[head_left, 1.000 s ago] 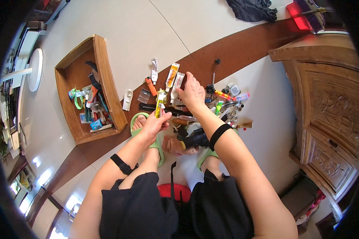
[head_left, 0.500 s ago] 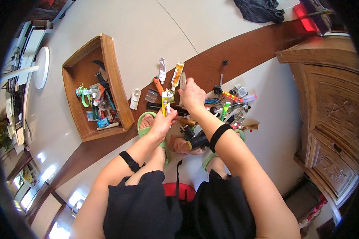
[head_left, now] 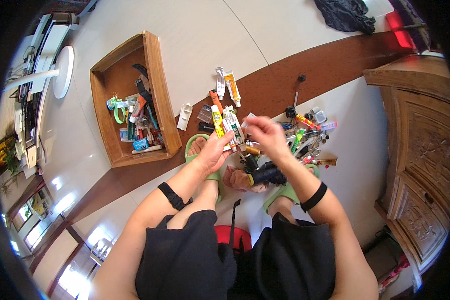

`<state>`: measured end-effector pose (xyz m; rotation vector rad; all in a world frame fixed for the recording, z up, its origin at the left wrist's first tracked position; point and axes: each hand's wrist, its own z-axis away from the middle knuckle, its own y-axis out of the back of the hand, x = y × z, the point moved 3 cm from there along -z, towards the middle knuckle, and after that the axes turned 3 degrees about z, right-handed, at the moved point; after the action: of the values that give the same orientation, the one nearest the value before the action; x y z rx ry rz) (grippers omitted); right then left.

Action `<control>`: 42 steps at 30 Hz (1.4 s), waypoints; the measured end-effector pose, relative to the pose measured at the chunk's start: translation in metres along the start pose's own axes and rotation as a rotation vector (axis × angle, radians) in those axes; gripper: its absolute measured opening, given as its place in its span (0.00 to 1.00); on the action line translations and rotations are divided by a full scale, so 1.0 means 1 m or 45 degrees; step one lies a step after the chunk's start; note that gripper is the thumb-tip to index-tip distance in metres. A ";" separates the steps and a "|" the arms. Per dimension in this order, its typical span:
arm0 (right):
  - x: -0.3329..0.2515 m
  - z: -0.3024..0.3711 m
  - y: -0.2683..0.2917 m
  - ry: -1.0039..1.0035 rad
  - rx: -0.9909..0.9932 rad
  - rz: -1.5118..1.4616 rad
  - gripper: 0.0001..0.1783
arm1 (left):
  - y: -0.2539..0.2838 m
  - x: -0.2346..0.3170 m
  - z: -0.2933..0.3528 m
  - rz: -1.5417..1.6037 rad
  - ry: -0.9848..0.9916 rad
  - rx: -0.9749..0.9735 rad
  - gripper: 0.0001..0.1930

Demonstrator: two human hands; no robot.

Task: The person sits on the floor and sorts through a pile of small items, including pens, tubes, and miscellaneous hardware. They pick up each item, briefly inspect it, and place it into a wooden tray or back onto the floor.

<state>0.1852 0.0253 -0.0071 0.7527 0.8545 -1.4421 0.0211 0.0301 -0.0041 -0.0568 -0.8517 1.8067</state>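
My left hand (head_left: 217,152) is closed around a few squeeze tubes. A yellow tube (head_left: 218,120) points up from its fingers, and beside that is a white and green tube (head_left: 233,125). My right hand (head_left: 267,139) hovers just to the right, slightly blurred, its fingers pinched together. A small pale flat piece (head_left: 249,118) shows at its fingertips; its kind is unclear. Beyond the hands, a white tube (head_left: 220,82) and an orange and white tube (head_left: 232,89) lie side by side on the floor. Near them is an orange stick-shaped item (head_left: 215,100).
A wooden drawer (head_left: 162,95) with mixed small items stands at left. Right of my hands spreads a pile of odds and ends, with a green tube (head_left: 297,140) and a black thread spool (head_left: 265,175). A white holder (head_left: 184,116) lies near the drawer. A carved wooden cabinet (head_left: 420,150) stands at right.
My right hand has drawn back toward me from the tubes on the floor. The white and green tube now shows more fully beside the yellow one. The whole view has shifted slightly.
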 end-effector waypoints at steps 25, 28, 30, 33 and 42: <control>0.004 0.037 0.044 0.153 0.190 0.307 0.13 | -0.009 -0.010 0.007 -0.359 0.161 -0.048 0.14; -0.002 0.053 0.012 0.118 0.131 0.588 0.14 | -0.014 -0.019 0.007 -0.353 0.127 -0.152 0.22; -0.010 0.055 0.003 0.242 0.129 0.700 0.14 | -0.013 -0.024 0.010 -0.332 0.144 -0.142 0.26; -0.017 0.051 0.000 0.260 -0.042 0.669 0.15 | -0.010 -0.020 0.012 -0.356 0.137 -0.085 0.26; -0.006 0.040 0.017 0.239 -0.049 0.533 0.19 | -0.009 -0.010 0.011 -0.320 0.235 -0.023 0.19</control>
<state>0.2038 -0.0056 0.0175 0.9838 0.8059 -0.9926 0.0280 0.0171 0.0055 -0.1214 -0.7102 1.5329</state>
